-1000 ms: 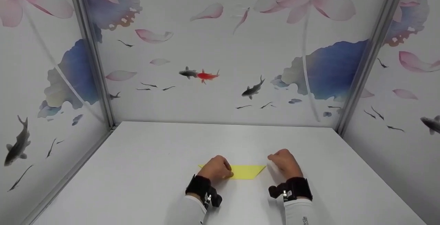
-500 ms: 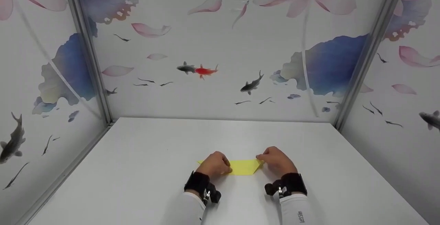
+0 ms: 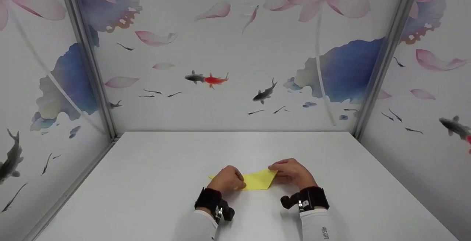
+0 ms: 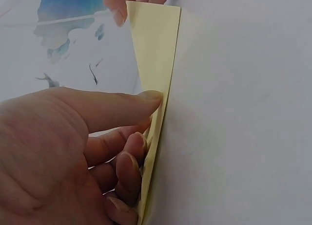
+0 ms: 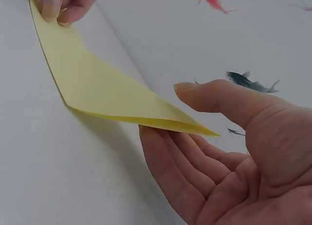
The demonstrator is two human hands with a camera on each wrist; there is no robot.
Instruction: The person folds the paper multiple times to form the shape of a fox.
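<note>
A yellow sheet of folded paper [image 3: 259, 179] lies low over the white table, its right end lifted and its pointed corner showing parted layers in the right wrist view. My left hand [image 3: 227, 179] pinches the paper's left part, with the thumb [image 4: 141, 105] on top and curled fingers against the other side. At the raised end, my right hand [image 3: 294, 172] has its extended fingers [image 5: 165, 161] under the paper. The right thumb [image 5: 209, 96] stands just off the paper's far edge in the right wrist view. The left hand hides the paper's left part in the head view.
The white table [image 3: 165, 160] spreads around both hands. Behind it stands a back wall [image 3: 206, 112] printed with lotus flowers and fish. Similar panels flank both sides, joined by metal posts [image 3: 381, 57]. A black wrist camera mount [image 3: 314, 198] is strapped to each wrist.
My right hand has moved left to the paper's right end and slid its fingers underneath. That end has risen from the table. The left hand keeps its grip. The head view has shifted slightly.
</note>
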